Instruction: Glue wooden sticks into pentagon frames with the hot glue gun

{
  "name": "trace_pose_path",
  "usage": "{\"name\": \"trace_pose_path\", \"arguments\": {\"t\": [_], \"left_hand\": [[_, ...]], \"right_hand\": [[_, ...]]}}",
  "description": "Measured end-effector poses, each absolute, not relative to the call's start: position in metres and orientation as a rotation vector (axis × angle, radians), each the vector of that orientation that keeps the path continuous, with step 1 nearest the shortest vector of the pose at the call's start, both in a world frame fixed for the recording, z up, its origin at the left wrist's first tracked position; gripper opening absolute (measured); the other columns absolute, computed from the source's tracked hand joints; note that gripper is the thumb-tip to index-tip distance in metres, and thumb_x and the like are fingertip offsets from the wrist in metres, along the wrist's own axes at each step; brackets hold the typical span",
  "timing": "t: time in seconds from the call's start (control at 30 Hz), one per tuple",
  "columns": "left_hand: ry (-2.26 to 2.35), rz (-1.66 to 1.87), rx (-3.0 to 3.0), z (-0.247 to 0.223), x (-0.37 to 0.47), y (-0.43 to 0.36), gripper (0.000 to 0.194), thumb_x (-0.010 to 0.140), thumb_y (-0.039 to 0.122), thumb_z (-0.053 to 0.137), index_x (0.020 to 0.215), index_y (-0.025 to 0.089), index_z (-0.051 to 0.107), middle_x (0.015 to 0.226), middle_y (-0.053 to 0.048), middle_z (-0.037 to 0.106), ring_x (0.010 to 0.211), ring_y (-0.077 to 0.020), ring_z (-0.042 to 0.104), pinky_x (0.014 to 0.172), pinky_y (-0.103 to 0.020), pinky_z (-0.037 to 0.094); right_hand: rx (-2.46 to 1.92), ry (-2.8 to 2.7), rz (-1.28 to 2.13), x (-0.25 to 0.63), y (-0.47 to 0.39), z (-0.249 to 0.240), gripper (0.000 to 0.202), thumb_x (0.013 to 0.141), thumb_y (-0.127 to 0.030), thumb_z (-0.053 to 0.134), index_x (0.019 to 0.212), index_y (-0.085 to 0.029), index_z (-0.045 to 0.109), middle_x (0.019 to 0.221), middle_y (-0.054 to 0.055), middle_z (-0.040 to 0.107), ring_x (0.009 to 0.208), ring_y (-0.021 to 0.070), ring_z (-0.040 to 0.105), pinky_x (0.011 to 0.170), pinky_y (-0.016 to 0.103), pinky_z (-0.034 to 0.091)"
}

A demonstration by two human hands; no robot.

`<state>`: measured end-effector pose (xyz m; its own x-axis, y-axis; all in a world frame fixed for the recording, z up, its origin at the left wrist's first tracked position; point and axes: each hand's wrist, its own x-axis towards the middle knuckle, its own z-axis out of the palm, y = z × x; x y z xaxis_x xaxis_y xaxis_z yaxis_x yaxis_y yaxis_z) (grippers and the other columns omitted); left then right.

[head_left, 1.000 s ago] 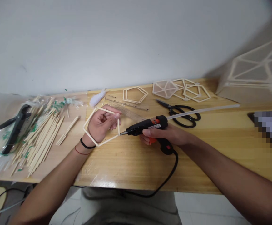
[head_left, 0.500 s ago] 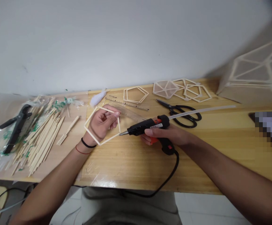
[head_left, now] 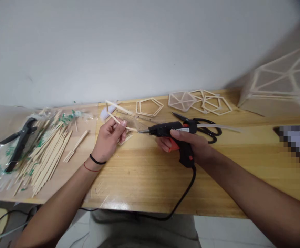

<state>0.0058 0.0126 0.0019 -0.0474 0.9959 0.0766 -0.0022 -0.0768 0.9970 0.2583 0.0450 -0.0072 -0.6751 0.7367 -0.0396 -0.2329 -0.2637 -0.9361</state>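
My left hand (head_left: pixel 111 136) pinches a pentagon frame of thin wooden sticks (head_left: pixel 115 118) between thumb and fingers. The frame is tilted and seen nearly edge-on, above the table. Wrapped round the handle of a black hot glue gun (head_left: pixel 166 129), my right hand (head_left: pixel 186 139) has its fingers at the red trigger (head_left: pixel 174 144). The gun's metal nozzle meets a corner of the frame, or is very close to it. From its rear sticks out a long translucent glue stick (head_left: pixel 219 127). Black scissors (head_left: pixel 209 129) lie behind the gun, partly hidden.
Loose wooden sticks (head_left: pixel 53 155) and plastic wrapping lie at left with a black-handled tool (head_left: pixel 20 148). Stick pentagons (head_left: pixel 150 107) and a covered panel (head_left: pixel 182 101) lie along the wall. A large covered stick structure (head_left: pixel 281 82) stands right. The gun's cord (head_left: pixel 183 199) hangs off the front edge.
My left hand has turned the pentagon frame from facing me to nearly edge-on. The glue gun has shifted slightly up and right, its nozzle still at a frame corner.
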Motion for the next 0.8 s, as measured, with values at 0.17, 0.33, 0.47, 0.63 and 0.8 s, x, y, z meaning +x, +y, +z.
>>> {"name": "trace_pose_path", "arguments": {"t": [0.17,0.33,0.47,0.63,0.8], "left_hand": [[1.238,1.311,1.259,0.004,0.006,0.012,0.052,0.085,0.064,0.083,0.074,0.019,0.059,0.056,0.004,0.060,0.049,-0.0079,0.051,0.049,-0.021,0.042],[1.236,1.306,1.297,0.005,0.006,0.012,0.052,0.086,0.064,0.082,0.075,0.019,0.059,0.056,0.004,0.060,0.049,-0.0082,0.050,0.050,-0.022,0.042],[1.248,1.303,1.334,0.005,0.006,0.011,0.051,0.088,0.064,0.081,0.075,0.019,0.059,0.055,0.004,0.059,0.049,-0.0083,0.050,0.050,-0.022,0.041],[1.261,1.312,1.364,0.004,0.005,0.011,0.050,0.089,0.063,0.080,0.075,0.019,0.059,0.055,0.004,0.059,0.048,-0.0083,0.049,0.050,-0.023,0.041],[1.261,1.321,1.361,0.003,0.005,0.011,0.050,0.089,0.062,0.080,0.074,0.020,0.058,0.054,0.004,0.059,0.048,-0.0084,0.048,0.050,-0.023,0.041]], "right_hand": [[-0.777,-1.249,1.896,0.255,0.045,-0.006,0.053,0.084,-0.067,0.079,0.063,-0.021,0.065,0.065,0.004,0.057,0.061,0.0184,0.050,0.061,0.036,0.038],[-0.799,-1.164,1.903,0.251,0.046,-0.005,0.051,0.080,-0.066,0.083,0.063,-0.021,0.066,0.068,0.004,0.056,0.060,0.0174,0.048,0.059,0.036,0.037],[-0.837,-1.165,1.877,0.251,0.046,-0.006,0.052,0.078,-0.068,0.084,0.062,-0.021,0.066,0.069,0.004,0.057,0.061,0.0174,0.048,0.059,0.035,0.038],[-0.889,-1.226,1.841,0.254,0.046,-0.012,0.053,0.082,-0.070,0.081,0.066,-0.021,0.068,0.072,0.005,0.060,0.064,0.0182,0.051,0.059,0.035,0.038],[-0.844,-1.260,1.871,0.255,0.045,-0.017,0.051,0.088,-0.068,0.076,0.069,-0.021,0.071,0.070,0.004,0.060,0.064,0.0176,0.050,0.061,0.034,0.037]]}}
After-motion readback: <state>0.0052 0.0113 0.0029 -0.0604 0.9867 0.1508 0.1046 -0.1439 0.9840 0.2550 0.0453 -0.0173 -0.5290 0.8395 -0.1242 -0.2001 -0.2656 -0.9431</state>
